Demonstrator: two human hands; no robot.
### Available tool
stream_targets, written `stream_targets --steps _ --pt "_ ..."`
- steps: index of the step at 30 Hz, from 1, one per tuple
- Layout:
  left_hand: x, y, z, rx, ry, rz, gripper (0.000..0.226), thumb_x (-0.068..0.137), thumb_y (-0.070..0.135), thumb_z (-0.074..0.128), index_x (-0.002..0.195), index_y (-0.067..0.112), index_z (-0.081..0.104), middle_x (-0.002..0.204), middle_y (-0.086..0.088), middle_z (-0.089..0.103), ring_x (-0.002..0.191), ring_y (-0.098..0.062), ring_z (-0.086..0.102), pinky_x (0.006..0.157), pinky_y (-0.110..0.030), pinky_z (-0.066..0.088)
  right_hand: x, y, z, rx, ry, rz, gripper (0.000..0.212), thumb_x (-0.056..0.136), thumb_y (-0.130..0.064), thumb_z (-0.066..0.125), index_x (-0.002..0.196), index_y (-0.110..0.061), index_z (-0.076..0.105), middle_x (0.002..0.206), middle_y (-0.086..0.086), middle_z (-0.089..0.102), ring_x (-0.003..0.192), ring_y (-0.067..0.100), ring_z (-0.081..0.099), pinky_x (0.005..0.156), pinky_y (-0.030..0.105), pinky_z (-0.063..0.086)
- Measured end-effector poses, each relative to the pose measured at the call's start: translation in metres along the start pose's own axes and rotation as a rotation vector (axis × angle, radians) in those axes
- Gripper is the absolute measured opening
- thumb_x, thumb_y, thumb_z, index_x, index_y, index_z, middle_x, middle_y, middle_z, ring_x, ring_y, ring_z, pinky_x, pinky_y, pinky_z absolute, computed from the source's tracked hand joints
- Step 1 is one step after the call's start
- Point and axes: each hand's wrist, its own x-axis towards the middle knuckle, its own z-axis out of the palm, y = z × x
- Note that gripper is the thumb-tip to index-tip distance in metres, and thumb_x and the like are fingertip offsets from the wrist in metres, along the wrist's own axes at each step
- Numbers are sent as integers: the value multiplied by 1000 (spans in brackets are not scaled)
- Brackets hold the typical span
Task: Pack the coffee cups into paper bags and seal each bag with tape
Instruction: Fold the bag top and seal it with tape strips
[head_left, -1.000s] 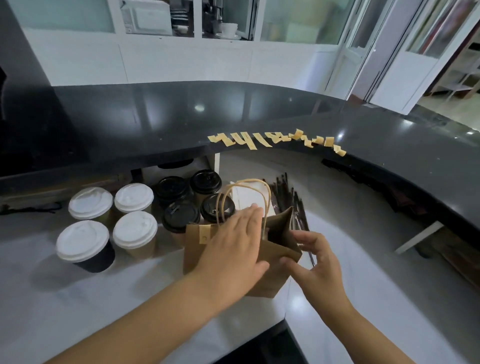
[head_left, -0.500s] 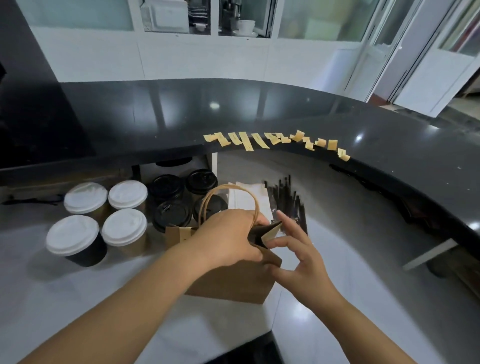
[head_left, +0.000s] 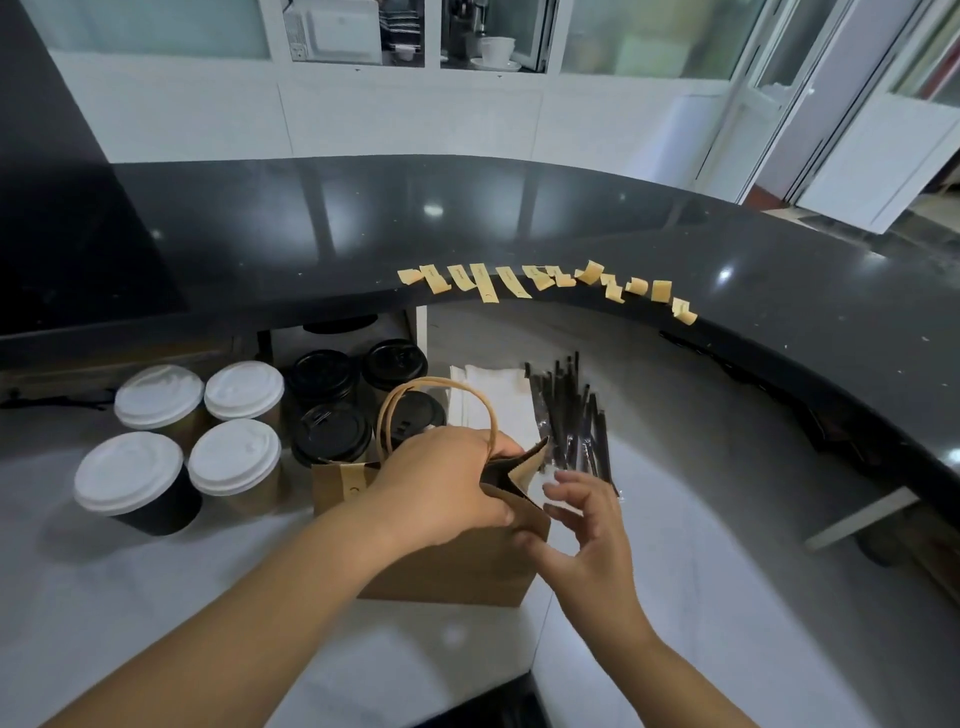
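Even, rather dim indoor light throws point glints on the glossy black bench (head_left: 519, 223), soft shadows beside the white-lidded cups (head_left: 197, 431), motion-blurred right-hand fingers (head_left: 582, 488), and wide-angle bowing at the edges.

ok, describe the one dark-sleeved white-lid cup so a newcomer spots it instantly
Start at the white counter under the black bar top. At its left stand four white-lidded cups; the dark-sleeved cup is front-left. Its three neighbours have brown sleeves.
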Motion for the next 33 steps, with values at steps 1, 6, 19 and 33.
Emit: stream_targets --steps 1,6,19,33 --pt "0 0 0 -3 -2 -2 47 72 41 69 118 44 56 105 18 66 95 -7 59 81 -31 51 -5 1 2 -9 37 4 42 61 -27 82 97 -25 59 106 -22 54 106 8 57 90 21 49" --pt "1 0 1 8 17 -17 47 73 40 68 118 43 56 101 19 66 91 -6 60 73 -23 48 -19 -3 12 -37 133 11 27 72 -17 78 90 -36 73 94 -18 70 96 4 63 80 14 49" --pt "0 -2 5 19 101 -36 46 77 44 67 122 43 57 119 21 62 108 0 55 86 -18 40 -2 -19 -2 85 -62 107 36 84 -5 68 108 -32 63 94 -9 69 86 7 64 72 13 49" --pt "6 -5 4 -31 127 -51 21 83 32 64 103 35 70 97 17 68 82 2 58 74 -16 47 22 -28 -7 333 -58 244 19 83 3 66 89 -13 73 87 8 73 84 19 67 76 27 56"
